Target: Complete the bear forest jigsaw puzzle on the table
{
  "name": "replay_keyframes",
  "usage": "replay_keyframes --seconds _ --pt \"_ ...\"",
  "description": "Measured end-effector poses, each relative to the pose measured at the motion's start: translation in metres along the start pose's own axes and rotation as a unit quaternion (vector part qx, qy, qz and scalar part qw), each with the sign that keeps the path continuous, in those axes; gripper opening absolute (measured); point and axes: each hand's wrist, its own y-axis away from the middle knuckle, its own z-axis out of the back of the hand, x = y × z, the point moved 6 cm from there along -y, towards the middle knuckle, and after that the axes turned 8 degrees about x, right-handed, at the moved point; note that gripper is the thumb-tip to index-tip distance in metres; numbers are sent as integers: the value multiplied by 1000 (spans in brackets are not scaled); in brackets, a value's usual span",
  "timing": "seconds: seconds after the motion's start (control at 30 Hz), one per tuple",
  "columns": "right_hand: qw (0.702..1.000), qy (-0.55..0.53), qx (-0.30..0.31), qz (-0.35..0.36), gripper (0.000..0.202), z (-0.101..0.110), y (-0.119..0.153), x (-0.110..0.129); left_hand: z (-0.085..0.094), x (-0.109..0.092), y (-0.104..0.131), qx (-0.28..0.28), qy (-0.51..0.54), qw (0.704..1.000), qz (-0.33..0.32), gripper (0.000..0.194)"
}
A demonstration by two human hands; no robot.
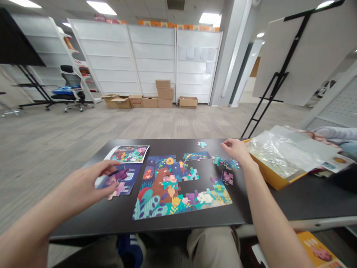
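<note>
1. Left of centre in the frame, the left hand [89, 182] spread thumb and fingers around purple-and-pink puzzle pieces [120, 188]; I couldn't tell whether its grip held them.
2. Right of centre, the right hand [238, 150] had curled fingertips; whether that grip held anything, I couldn't tell.
3. A dragging wrist could have parted the half-joined puzzle [171, 191] at centre; a forced tab might have bent.
4. Flat, knobbed, card-like pieces lay on a smooth black surface [240, 208]; crinkled clear plastic [284, 152] filled the yellow box [279, 183] at right.
</note>
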Motion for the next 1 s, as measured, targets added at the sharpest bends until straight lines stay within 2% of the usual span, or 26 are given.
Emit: replay_keyframes --seconds 0.07,0.1,0.23,0.37,0.47,0.53,0.6,0.73,0.9,1.0 --pt "1000 10 20 -18 25 2 1 -6 -14 1 -20 45 -38 997 -52 53" --pt "999 12 28 -26 26 3 2 -9 -19 5 -28 49 -61 995 -60 53" --pt "994 22 90 -52 22 1 4 -25 -37 23 -45 35 -112 992 -42 48" --pt "983 43 163 -71 16 -3 5 -43 -47 24 -43 34 -84 995 -30 48" --pt "980 49 175 -86 21 0 4 -52 -50 27 -43 48 -67 996 -14 52" --pt "977 56 178 -99 24 2 4 -55 -53 36 -44 75 -69 995 5 57" --pt "973 65 191 -112 23 4 6 -57 -57 47 -46 101 -73 992 16 61" --pt "963 87 225 -121 20 5 11 -57 -62 65 -49 115 -73 990 36 69" --pt "957 81 256 -110 18 -1 17 -55 -65 68 -46 112 -42 992 48 75" --pt "956 84 259 -108 29 -7 19 -55 -66 67 -42 125 -24 990 59 78"
